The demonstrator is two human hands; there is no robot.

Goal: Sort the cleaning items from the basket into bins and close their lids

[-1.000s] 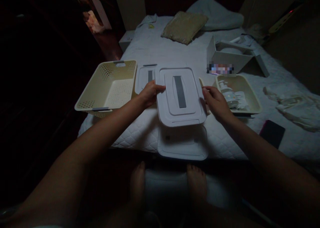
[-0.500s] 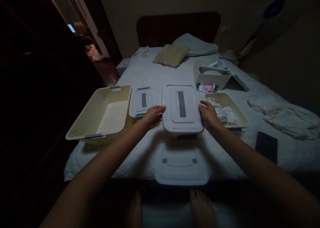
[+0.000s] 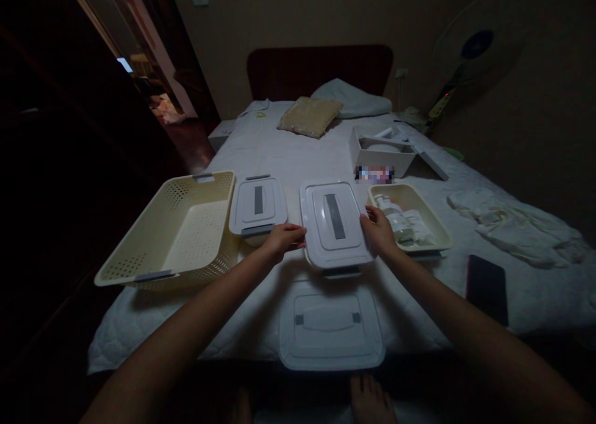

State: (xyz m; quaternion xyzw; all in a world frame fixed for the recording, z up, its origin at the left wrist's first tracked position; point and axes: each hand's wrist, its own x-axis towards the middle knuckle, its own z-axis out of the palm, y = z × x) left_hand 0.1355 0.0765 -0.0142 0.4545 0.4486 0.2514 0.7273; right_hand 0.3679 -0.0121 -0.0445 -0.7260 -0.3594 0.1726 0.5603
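A white lid (image 3: 316,225) with a grey handle strip lies over a storage box in front of me; a dark latch shows below its near edge. My left hand (image 3: 284,240) pinches the lid's left edge, thumb and fingers close together. On the opposite side my right hand (image 3: 379,230) has its fingers round the right edge. A smaller lidded box (image 3: 270,208) stands just left of my left hand. Nearer to me, a loose lid (image 3: 330,346) lies underside up at the bed's edge. Beside my right hand, an uncovered cream box (image 3: 440,228) contains several bottles.
At left stands a cream perforated basket (image 3: 195,225). A dark phone or tablet (image 3: 487,287) and a crumpled cloth (image 3: 516,228) lie to the right on the bed (image 3: 288,154). Farther back are a white carton (image 3: 384,160), a cushion (image 3: 310,117) and a fan (image 3: 477,44).
The lid, earlier held up and apart, has come down onto the box between my hands. My view has tilted up, showing more of the headboard and wall.
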